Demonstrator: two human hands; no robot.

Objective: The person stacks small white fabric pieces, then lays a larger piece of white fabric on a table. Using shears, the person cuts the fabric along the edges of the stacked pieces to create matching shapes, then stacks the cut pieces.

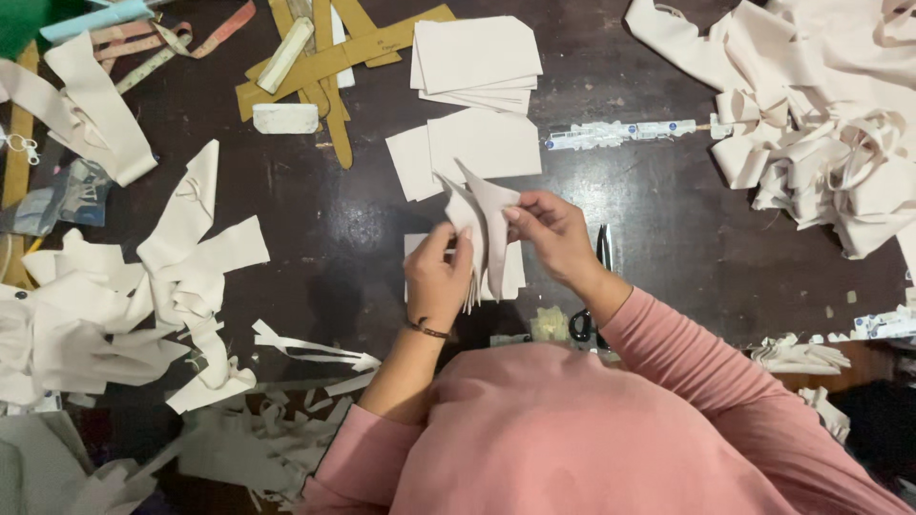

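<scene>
- Leftmost, along the left edge of the dark table (315, 238), lies a loose heap of cream fabric offcuts (105, 315), with narrow curled strips (305, 345) trailing toward the near edge.
- Up in the far left corner sit a measuring tape (157, 43) and, just right of it, crossed tan cardboard pattern strips (334, 57) with a small white block (284, 117) beside them.
- Next comes the left hand (437, 281), a thin bracelet at the wrist; its thumb and fingers are pressed together, pinching the lower part of a small bundle of cut cream fabric pieces (482, 215).
- That bundle stands upright above the middle of the table, near the person's chest, its pointed upper corners fanning apart; a flat piece lies on the table under it.
- It looks light, thin and limp, likely to slide layer over layer, so a firm pinch through the whole thickness near the gathered lower edge seems the safest hold, not the floppy tips.
- Beyond it, toward the far edge, rest two neat stacks of rectangular cream pieces (477, 62), one behind the other.
- The right hand (558, 238), in a pink sleeve, pinches one upper flap of the bundle between thumb and fingertips.
- Just right of that wrist lie black-handled scissors (592, 305).
- Farther right, a strip of white labels (620, 132) leads to a big pile of cream cloth (821, 124) in the far right corner.
</scene>
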